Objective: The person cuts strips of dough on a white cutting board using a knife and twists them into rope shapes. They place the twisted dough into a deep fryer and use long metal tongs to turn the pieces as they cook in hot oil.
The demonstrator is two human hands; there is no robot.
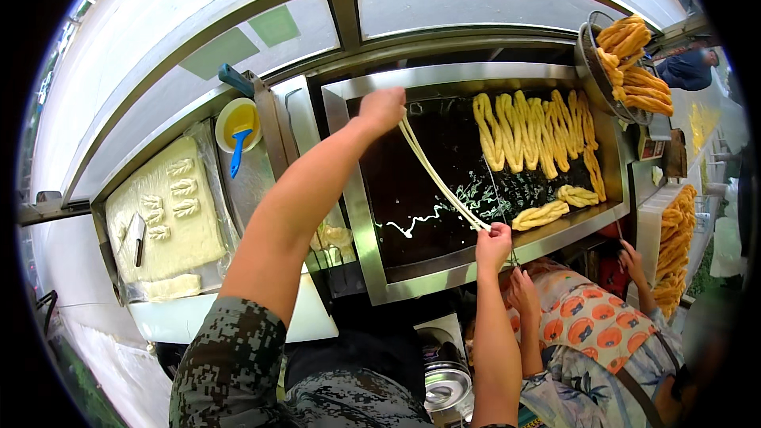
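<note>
A long, thin strip of pale raw dough is stretched slantwise over the dark oil of a rectangular steel fryer. Its far end is pinched in my left hand, above the fryer's far left part. My right hand grips the near end, close to the front rim. White bubbles and a streak of foam show on the oil below the strip. Farther right, several yellow dough sticks float side by side. Two twisted pieces lie nearer the front rim.
At left, a dough slab bears cut strips and a knife. Behind it stands a yellow bowl with a blue brush. A wire basket of fried sticks overhangs the far right corner. A co-worker's hand holds thin sticks beside my right arm.
</note>
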